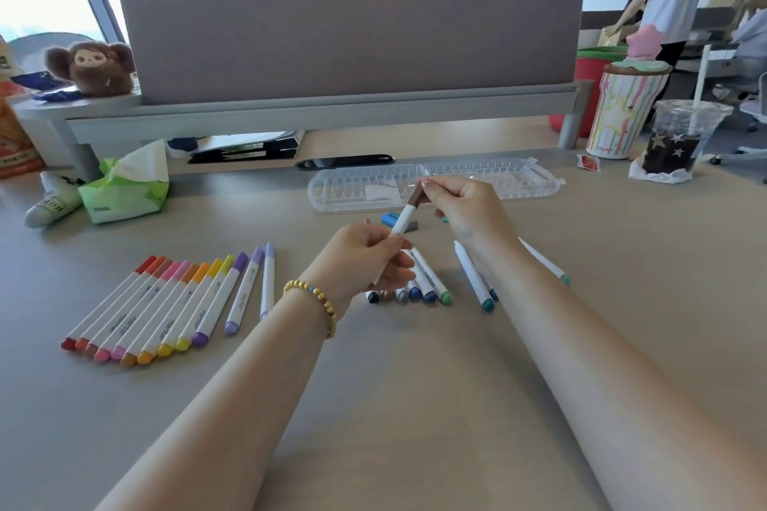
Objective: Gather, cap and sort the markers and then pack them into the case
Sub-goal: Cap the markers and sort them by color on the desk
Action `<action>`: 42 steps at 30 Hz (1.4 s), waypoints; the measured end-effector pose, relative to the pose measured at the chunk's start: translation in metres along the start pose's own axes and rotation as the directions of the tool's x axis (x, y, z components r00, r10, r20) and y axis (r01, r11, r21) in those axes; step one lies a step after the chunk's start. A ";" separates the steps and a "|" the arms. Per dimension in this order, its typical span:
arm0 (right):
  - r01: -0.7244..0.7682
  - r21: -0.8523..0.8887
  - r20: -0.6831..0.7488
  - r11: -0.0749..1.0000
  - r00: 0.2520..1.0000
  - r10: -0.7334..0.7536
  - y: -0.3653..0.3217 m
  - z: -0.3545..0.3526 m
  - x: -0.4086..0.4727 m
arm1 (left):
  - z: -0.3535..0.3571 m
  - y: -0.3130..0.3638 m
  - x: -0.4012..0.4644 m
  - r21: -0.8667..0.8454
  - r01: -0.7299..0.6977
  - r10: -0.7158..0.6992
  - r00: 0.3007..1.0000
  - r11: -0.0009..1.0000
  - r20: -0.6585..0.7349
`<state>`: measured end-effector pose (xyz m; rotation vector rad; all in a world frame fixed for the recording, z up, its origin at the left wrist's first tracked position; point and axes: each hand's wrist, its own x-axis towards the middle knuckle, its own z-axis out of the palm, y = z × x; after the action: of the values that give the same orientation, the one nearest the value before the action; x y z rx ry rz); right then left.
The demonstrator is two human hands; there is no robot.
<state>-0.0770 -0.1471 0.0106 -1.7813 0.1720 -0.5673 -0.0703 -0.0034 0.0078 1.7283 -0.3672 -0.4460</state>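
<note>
My left hand (369, 257) grips the white barrel of a brown marker (403, 218) held above the desk. My right hand (465, 209) pinches its brown cap (416, 195) at the upper end. A row of capped warm-coloured and purple markers (166, 303) lies at the left. Several dark, blue and green markers (419, 290) lie under my hands, and teal ones (477, 282) lie beside my right forearm. Loose blue and grey caps (398, 220) sit near the clear plastic case (489, 178), which lies open at the back.
A tissue pack (124, 187) and a white tube (52, 201) sit at the left. An iced drink cup (680, 141) and a striped tumbler (622, 112) stand at the right. A black phone (344, 162) lies under the grey divider (352, 37). People stand far right.
</note>
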 end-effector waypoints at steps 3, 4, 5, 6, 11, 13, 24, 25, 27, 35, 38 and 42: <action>0.076 0.036 0.023 0.996 0.997 -0.077 -0.004 0.008 -0.003 | -0.002 0.005 -0.001 0.250 -0.064 0.048 0.996 0.966 0.071; 0.096 0.056 -0.008 0.994 0.995 -0.095 -0.005 0.011 -0.003 | -0.004 0.006 0.001 0.340 -0.105 0.090 0.994 0.934 0.061; 0.106 0.069 -0.049 0.992 0.994 -0.103 -0.005 0.013 -0.003 | -0.006 0.007 0.003 0.414 -0.128 0.129 0.991 0.901 0.025; 0.103 0.066 -0.087 0.992 0.991 -0.097 -0.005 0.013 -0.002 | -0.008 0.007 0.005 0.472 -0.123 0.157 0.987 0.873 -0.032; -0.033 -0.005 -0.153 0.999 0.988 0.032 0.007 0.001 0.001 | -0.007 -0.011 0.022 0.743 -0.004 0.184 0.970 0.669 -0.160; -0.059 -0.025 -0.153 0.998 0.987 0.055 0.008 0.002 0.000 | -0.009 -0.018 0.027 0.807 0.004 0.205 0.966 0.590 -0.155; -0.070 -0.050 -0.114 0.996 0.991 0.064 0.010 0.007 -0.001 | -0.037 -0.027 0.034 0.890 0.184 0.073 0.969 0.416 -0.235; -0.077 -0.052 -0.114 0.996 0.991 0.071 0.011 0.007 -0.001 | -0.037 -0.027 0.034 0.897 0.185 0.084 0.968 0.402 -0.238; -0.086 -0.061 -0.110 0.994 0.991 0.079 0.011 0.007 -0.001 | -0.032 -0.023 0.030 0.902 0.158 0.155 0.959 0.402 -0.237; -0.070 -0.106 -0.097 0.992 0.993 0.059 0.012 0.005 0.001 | -0.017 -0.022 0.019 0.978 0.127 0.257 0.952 0.164 -0.167; -0.077 -0.129 -0.077 0.989 0.995 0.067 0.014 0.004 0.001 | -0.026 -0.025 0.019 0.960 0.167 0.214 0.953 0.225 -0.215; -0.091 -0.130 -0.082 0.987 0.993 0.081 0.016 0.000 0.002 | -0.042 -0.026 0.016 0.896 0.197 0.066 0.968 0.399 -0.242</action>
<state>-0.0721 -0.1523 -0.0037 -1.8730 0.3453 -0.5737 -0.0356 0.0299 -0.0124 2.8963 -0.3949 -0.0213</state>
